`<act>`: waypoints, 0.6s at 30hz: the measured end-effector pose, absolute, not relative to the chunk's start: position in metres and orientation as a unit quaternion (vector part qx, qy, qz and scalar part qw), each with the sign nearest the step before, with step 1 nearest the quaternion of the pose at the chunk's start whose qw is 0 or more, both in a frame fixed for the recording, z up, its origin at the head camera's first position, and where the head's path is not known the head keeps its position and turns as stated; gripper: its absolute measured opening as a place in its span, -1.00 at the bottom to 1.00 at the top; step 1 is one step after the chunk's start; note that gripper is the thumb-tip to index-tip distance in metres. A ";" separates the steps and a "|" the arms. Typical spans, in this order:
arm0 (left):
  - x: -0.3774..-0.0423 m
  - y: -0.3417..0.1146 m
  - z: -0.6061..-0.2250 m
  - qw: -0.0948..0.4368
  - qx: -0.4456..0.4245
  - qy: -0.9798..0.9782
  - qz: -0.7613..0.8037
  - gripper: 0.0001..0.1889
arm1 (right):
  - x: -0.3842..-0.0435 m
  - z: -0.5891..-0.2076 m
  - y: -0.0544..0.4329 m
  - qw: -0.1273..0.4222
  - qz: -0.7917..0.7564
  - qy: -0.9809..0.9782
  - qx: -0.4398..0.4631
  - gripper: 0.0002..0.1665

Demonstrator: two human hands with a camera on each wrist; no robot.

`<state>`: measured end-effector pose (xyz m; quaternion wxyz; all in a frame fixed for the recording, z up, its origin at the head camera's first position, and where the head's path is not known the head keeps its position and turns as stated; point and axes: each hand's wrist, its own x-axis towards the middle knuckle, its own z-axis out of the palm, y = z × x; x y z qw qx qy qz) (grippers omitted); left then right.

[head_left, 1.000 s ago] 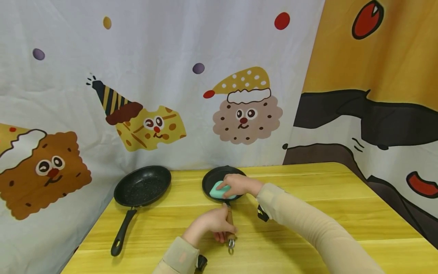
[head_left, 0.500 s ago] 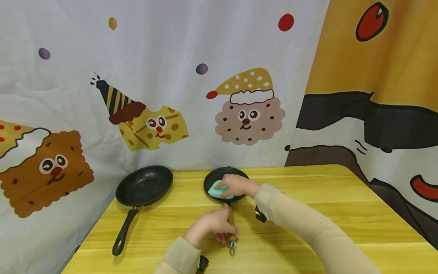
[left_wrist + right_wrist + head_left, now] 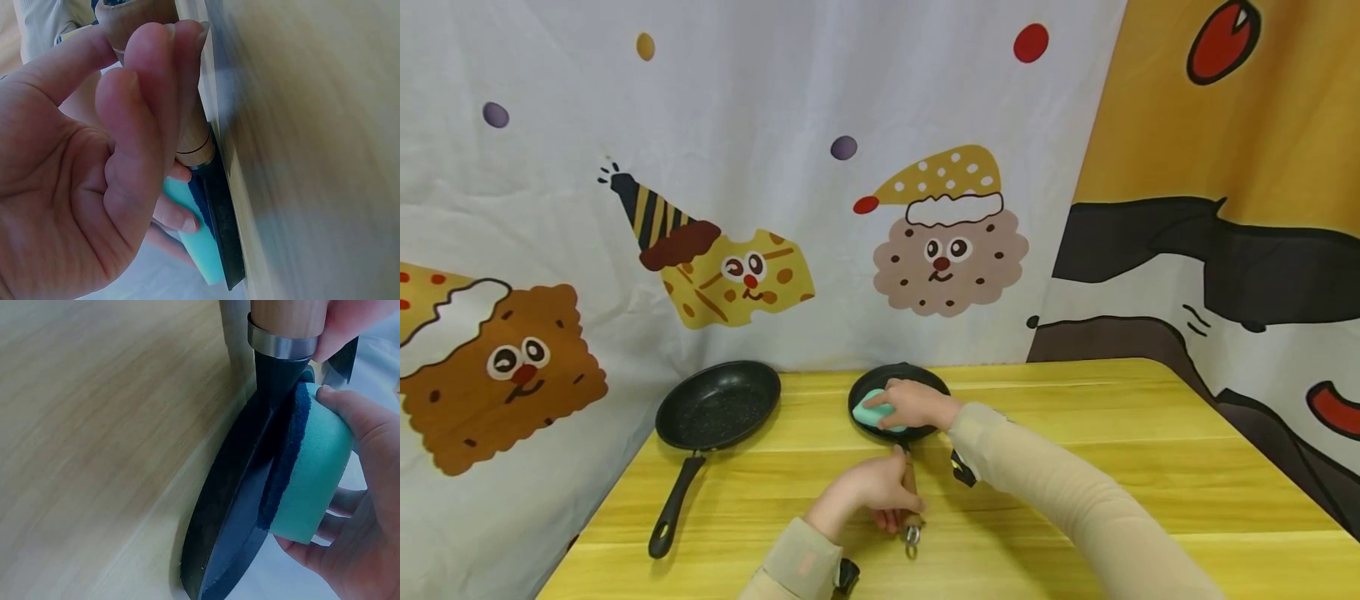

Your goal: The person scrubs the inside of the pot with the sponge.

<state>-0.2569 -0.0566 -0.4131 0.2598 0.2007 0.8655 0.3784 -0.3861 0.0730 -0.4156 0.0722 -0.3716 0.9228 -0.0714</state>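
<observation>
A small black frying pan [image 3: 901, 374] with a wooden handle [image 3: 197, 134] lies flat on the table. My left hand [image 3: 875, 485] holds that handle, thumb and fingers on either side of the wood. Inside the pan, my right hand [image 3: 919, 403] grips a teal sponge [image 3: 317, 465] with a dark blue scouring layer [image 3: 286, 459]. In the right wrist view the scouring layer faces down against the pan, near the handle joint. The thumb and fingers hold the foam from opposite sides.
A larger black frying pan [image 3: 718, 404] with a black handle [image 3: 676, 508] stands to the left. The wooden table [image 3: 1075, 433] ends at the back against a cartoon-printed curtain [image 3: 820, 75].
My right hand has slid the sponge a little to the left within the small pan. The left hand keeps its hold on the handle. The head view has shifted slightly.
</observation>
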 end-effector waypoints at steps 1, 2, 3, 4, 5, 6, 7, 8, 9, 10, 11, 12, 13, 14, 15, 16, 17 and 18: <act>-0.257 -0.057 -0.413 0.259 0.202 0.866 0.377 0.05 | -0.387 -0.416 0.072 0.072 -0.069 0.923 -0.371 -0.42; -0.257 -0.057 -0.413 0.260 0.203 0.866 0.377 0.04 | -0.388 -0.417 0.071 0.071 -0.067 0.924 -0.370 -0.41; -0.257 -0.056 -0.413 0.261 0.203 0.866 0.376 0.04 | -0.389 -0.418 0.070 0.071 -0.065 0.924 -0.369 -0.41; -0.257 -0.056 -0.413 0.260 0.203 0.866 0.375 0.02 | -0.389 -0.419 0.069 0.071 -0.066 0.924 -0.369 -0.40; -0.257 -0.057 -0.413 0.261 0.203 0.866 0.375 -0.01 | -0.390 -0.421 0.069 0.070 -0.065 0.924 -0.369 -0.40; -0.258 -0.057 -0.414 0.261 0.204 0.866 0.374 -0.07 | -0.391 -0.422 0.068 0.069 -0.064 0.925 -0.369 -0.39; -0.258 -0.057 -0.414 0.260 0.205 0.867 0.374 -0.10 | -0.392 -0.423 0.067 0.067 -0.063 0.925 -0.369 -0.39; -0.258 -0.057 -0.415 0.259 0.206 0.867 0.372 -0.18 | -0.393 -0.424 0.067 0.066 -0.062 0.925 -0.369 -0.38; -0.258 -0.057 -0.415 0.257 0.207 0.867 0.372 -0.27 | -0.394 -0.425 0.066 0.065 -0.061 0.925 -0.369 -0.38; -0.258 -0.057 -0.416 0.257 0.208 0.867 0.372 -0.36 | -0.395 -0.426 0.065 0.064 -0.061 0.926 -0.368 -0.37; -0.258 -0.057 -0.416 0.257 0.208 0.867 0.373 -0.42 | -0.396 -0.427 0.065 0.062 -0.059 0.927 -0.366 -0.37; -0.258 -0.057 -0.416 0.257 0.209 0.867 0.372 -0.50 | -0.396 -0.427 0.064 0.061 -0.057 0.928 -0.363 -0.37; -0.258 -0.057 -0.416 0.257 0.210 0.866 0.373 -0.53 | -0.397 -0.427 0.064 0.062 -0.058 0.929 -0.362 -0.37; -0.259 -0.057 -0.416 0.257 0.211 0.866 0.374 -0.61 | -0.398 -0.427 0.063 0.062 -0.057 0.929 -0.360 -0.36; -0.259 -0.057 -0.416 0.258 0.211 0.865 0.375 -0.65 | -0.398 -0.426 0.063 0.064 -0.059 0.930 -0.357 -0.36; -0.259 -0.057 -0.416 0.259 0.211 0.864 0.376 -0.69 | -0.399 -0.426 0.062 0.065 -0.059 0.931 -0.355 -0.36; -0.260 -0.057 -0.416 0.259 0.211 0.864 0.376 -0.73 | -0.400 -0.425 0.062 0.067 -0.061 0.931 -0.353 -0.37; -0.260 -0.057 -0.416 0.259 0.211 0.864 0.376 -0.77 | -0.400 -0.425 0.061 0.070 -0.063 0.931 -0.351 -0.37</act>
